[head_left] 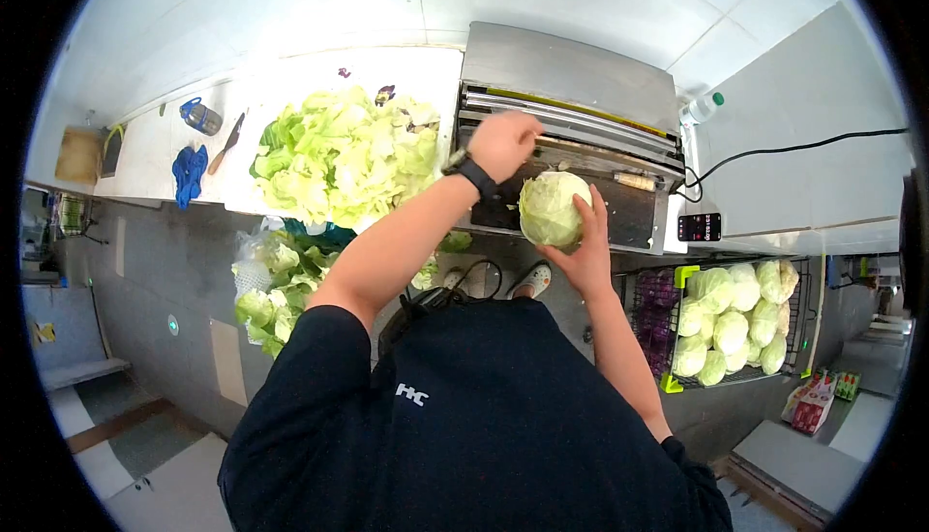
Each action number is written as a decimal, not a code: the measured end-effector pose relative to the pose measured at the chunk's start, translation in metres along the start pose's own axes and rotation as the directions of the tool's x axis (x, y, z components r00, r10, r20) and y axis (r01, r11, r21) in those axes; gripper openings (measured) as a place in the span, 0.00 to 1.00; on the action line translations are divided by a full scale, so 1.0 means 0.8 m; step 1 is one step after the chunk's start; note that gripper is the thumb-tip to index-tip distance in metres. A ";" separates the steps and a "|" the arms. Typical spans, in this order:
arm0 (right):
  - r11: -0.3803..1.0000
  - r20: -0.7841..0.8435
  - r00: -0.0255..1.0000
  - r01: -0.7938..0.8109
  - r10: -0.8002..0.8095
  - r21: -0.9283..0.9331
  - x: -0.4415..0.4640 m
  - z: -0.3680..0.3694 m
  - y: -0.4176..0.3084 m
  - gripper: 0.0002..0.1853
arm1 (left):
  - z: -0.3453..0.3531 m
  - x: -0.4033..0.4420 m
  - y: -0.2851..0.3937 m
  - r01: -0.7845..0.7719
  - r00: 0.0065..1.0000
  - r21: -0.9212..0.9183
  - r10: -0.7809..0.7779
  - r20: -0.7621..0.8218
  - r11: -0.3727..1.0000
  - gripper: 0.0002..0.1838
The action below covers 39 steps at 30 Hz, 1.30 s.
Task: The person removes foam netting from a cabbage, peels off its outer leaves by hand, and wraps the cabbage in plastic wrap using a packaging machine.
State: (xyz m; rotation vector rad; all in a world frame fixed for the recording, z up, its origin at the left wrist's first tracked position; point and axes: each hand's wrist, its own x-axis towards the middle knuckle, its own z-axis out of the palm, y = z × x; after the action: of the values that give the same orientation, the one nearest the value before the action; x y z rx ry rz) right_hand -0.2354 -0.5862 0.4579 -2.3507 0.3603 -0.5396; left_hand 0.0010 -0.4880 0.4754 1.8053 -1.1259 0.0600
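Note:
A pale green cabbage (554, 205) sits on the dark bed of a metal wrapping machine (571, 67). My right hand (584, 246) grips it from the right and front, with the fingers curved round its side. Just up and left of the cabbage is my left hand (503, 145), apart from it, over the machine's left part. Its fingers are curled closed, and whatever may be in them is hidden. A dark band circles the left wrist. Right of the cabbage, a wooden handle (635, 182) lies on the machine.
Loose cabbage leaves (348, 159) cover the white counter (440, 62) at left. Further left lie a knife (226, 143), a blue cloth (189, 174) and a bottle (200, 117). A basket of cabbages (731, 319) and a phone (699, 227) are at right. More leaves (276, 290) are below the counter.

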 end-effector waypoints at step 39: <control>0.980 -0.003 0.987 -0.158 0.159 0.118 0.011 -0.007 0.006 0.53 | 0.016 -0.095 0.025 0.310 0.907 -0.207 -0.223 0.356 0.928 0.12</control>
State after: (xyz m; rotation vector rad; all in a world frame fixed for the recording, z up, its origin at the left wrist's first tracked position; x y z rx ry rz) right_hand -0.2309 -0.5962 0.4609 -2.1841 0.5035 -0.4853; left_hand -0.0617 -0.4487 0.4454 1.7516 -1.0404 -0.5480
